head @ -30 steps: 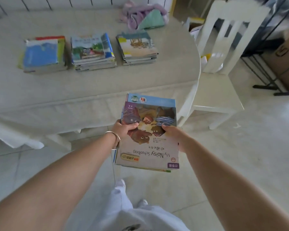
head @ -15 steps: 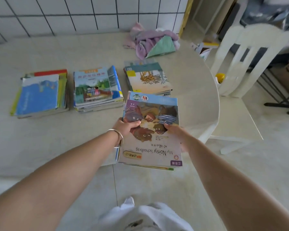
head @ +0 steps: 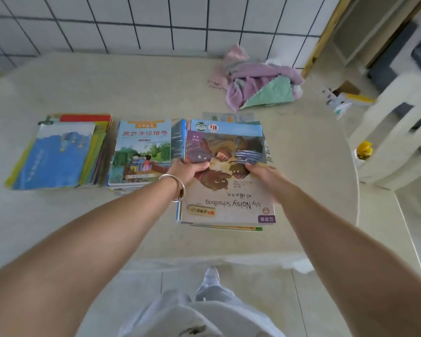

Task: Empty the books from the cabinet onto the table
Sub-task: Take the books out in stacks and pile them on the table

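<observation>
Both hands are on a stack of picture books (head: 225,181), topmost cover reading "My Noisy Schoolbag" upside down to the wearer. Left hand (head: 188,169) has its grip closed on the stack's left edge, thumb over the cover, a silver bangle (head: 176,188) on that wrist; right hand (head: 265,175) clamps the right edge the same way. The stack sits over the right side of the tabletop (head: 83,227), covering most of a pile (head: 231,117) beneath it at the far end; whether it rests there yet, hard to tell. Crowding in on the left, just beside it, is a green-cover pile (head: 142,154), and further left a blue-cover pile (head: 58,154). Far right on the tabletop lies a bundle of purple and green cloth (head: 260,86). Off the right edge stands a white chair (head: 399,132).
</observation>
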